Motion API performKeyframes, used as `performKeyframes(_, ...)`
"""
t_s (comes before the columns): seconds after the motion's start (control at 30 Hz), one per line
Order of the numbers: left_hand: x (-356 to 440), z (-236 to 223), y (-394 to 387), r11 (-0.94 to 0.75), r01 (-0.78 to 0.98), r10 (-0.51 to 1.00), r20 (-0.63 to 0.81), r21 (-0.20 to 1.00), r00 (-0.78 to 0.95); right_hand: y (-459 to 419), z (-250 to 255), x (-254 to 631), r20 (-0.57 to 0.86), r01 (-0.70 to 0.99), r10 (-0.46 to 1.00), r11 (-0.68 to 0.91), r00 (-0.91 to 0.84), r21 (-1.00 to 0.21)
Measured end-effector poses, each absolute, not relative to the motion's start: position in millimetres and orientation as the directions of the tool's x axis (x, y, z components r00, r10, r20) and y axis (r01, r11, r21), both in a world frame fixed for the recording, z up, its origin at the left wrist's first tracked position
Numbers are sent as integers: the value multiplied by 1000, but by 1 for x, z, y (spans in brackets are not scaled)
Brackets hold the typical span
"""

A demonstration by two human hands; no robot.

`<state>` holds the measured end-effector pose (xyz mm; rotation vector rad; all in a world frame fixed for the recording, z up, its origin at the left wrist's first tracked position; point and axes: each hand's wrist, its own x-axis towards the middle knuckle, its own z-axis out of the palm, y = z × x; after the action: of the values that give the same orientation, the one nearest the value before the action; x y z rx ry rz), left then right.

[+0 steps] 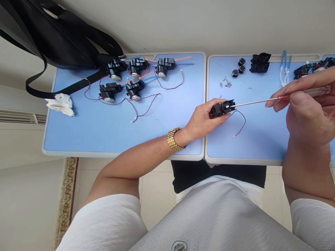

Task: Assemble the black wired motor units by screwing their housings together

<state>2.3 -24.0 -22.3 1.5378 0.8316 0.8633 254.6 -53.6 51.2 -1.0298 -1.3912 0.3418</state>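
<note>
Head view, just right of the seam between the two blue tables: small black motor unit (220, 109), over the left part of the right table (259, 146). Long axis runs roughly left-right, right end tipped a touch toward the wall. Pronged end points right, at the screwdriver (256, 102); a round opening with a pale spot in it sits near that end. Can't tell if the unit rests on the tabletop or is lifted a little.

Left hand (200, 120): pinching the unit, fingers along the wall side, thumb along the near side, gap only as wide as the body. Red-and-dark wire (245, 120) comes out by the thumb, curls right, then back toward the person, plug end on the table.

Right hand (312, 109): thumb and fingers closed around the clear handle and red collar of the screwdriver. Shaft points left, dipping slightly toward the person, nearly in line with the unit. Tip is at the pronged end; can't tell whether it's seated on anything.

Wall side of the unit: loose screws (228, 84), four round black caps (235, 73), black shells (260, 63). Five similar wired units (134, 89) on the left table (157, 129).
</note>
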Motion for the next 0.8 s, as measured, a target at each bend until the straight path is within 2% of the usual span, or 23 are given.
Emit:
performKeyframes(0.2, 1, -25, -22, -108, 79, 879, 58, 991, 474, -54, 50, 253, 655, 419, 713, 531, 251, -737)
performKeyframes(0.8, 2, -19, -24, -162, 117, 872, 86, 980, 482, -51, 52, 247, 610, 440, 724, 456, 321, -774)
